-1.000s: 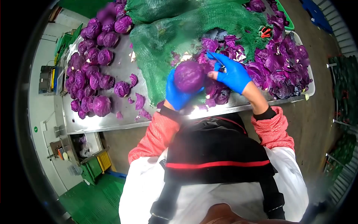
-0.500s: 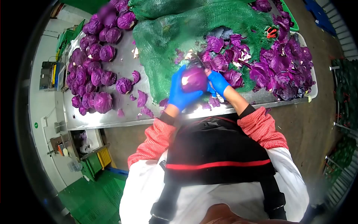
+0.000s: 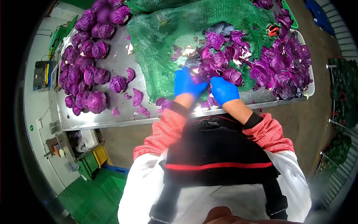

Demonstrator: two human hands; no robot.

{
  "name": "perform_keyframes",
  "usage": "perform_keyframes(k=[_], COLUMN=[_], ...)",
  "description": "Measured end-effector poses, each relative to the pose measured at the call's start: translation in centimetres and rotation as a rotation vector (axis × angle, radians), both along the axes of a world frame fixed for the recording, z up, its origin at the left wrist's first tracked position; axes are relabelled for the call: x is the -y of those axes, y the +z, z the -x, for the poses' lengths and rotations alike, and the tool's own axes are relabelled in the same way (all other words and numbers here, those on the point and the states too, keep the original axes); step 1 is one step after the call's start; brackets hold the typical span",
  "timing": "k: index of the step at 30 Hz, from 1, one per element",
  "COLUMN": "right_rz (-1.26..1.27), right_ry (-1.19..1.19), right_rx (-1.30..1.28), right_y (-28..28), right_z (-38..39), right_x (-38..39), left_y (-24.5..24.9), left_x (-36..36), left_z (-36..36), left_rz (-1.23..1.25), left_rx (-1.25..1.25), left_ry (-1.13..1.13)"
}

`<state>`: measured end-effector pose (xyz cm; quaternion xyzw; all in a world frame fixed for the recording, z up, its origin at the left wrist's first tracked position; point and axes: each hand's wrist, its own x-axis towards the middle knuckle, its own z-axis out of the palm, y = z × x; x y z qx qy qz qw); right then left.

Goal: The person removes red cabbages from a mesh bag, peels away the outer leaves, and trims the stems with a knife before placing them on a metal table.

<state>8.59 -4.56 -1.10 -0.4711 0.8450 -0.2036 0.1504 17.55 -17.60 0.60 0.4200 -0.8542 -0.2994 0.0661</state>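
My left hand (image 3: 188, 83), in a blue glove, is closed over a red cabbage (image 3: 194, 71) at the front of the green net. Only a pale purple part of that head shows past the fingers. Beside it on the right, my right hand (image 3: 224, 90), also gloved in blue, is wrapped round the handle of a knife. The knife's thin blade (image 3: 202, 78) points left towards the cabbage; its handle is hidden in the fist. Loose purple leaves (image 3: 220, 61) lie on the net (image 3: 156, 56) just beyond both hands.
Several whole red cabbages (image 3: 97, 102) are heaped along the left of the metal table (image 3: 125, 106). A white tray (image 3: 314, 84) at the right is piled with leaves (image 3: 283, 71). Orange-red ties (image 3: 273, 30) lie on the net. Green crates (image 3: 89, 164) stand below at left.
My left hand has turned over the cabbage, covering most of it. The knife blade has swung from pointing away to pointing left, and my right hand has shifted slightly to the right.
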Motion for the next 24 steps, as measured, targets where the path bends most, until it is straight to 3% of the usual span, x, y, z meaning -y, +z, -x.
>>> perform_keyframes(k=[4,7,10,13,17,20,21,22,24], right_rz=[-0.070,-0.252,-0.219,-0.082,0.101,0.096,0.006,-0.072,0.040], right_ry=[-0.047,-0.171,-0.183,-0.121,-0.205,-0.239,-0.258,-0.277,-0.218], right_rx=[-0.036,0.073,0.126,0.147,0.156,0.121,0.154,0.132,0.221], right_y=[-1.4,-1.6,-0.1,3.9,1.4,0.5,2.3,0.6,0.5], right_z=[1.5,4.2,5.3,2.4,3.1,5.7,6.0,6.5,6.0], right_x=[1.3,3.1,4.0,4.0,4.4,3.5,2.9,2.5,2.0], left_y=[0.1,1.8,0.5,0.3,0.0,1.7,2.3,2.3,2.2], left_x=[0.2,-0.7,-0.8,-0.4,-0.1,0.0,0.3,0.5,1.0], left_z=[0.7,1.4,-0.8,-1.2,-2.6,-2.9,-2.9,-2.9,-2.7], left_rz=[0.007,-0.056,0.032,-0.014,0.052,0.032,0.013,-0.006,-0.045], left_rx=[0.085,0.196,-0.080,-0.143,-0.291,-0.453,-0.508,-0.533,-0.585], left_ry=[-0.016,0.021,-0.078,-0.106,-0.200,-0.272,-0.300,-0.324,-0.371])
